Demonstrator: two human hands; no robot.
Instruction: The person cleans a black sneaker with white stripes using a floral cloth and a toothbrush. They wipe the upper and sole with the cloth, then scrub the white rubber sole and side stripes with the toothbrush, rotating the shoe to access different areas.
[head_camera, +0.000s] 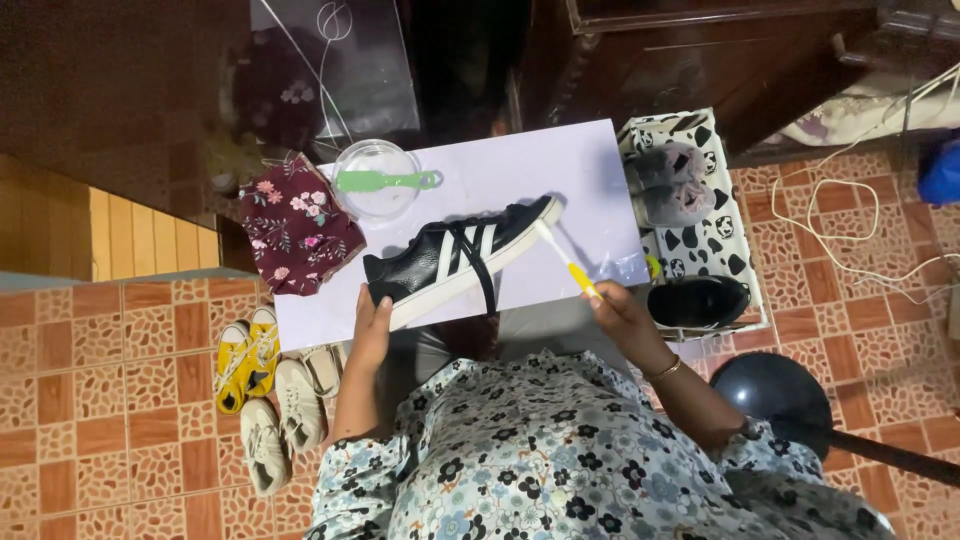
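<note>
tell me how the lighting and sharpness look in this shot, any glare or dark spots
Head view: even light on the white board and the black sneaker with white stripes; mild sheen on the round clear plastic lid; the dark wooden furniture at the top falls into deep shadow; both hands sharp, no clear motion blur.

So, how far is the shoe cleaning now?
Already set out: a white board, a clear bowl with a green brush, and a floral cloth. In hand: the left hand steadies the black sneaker while the right hand works a toothbrush at its toe. Left: shoes on the floor and in the tray.
</note>
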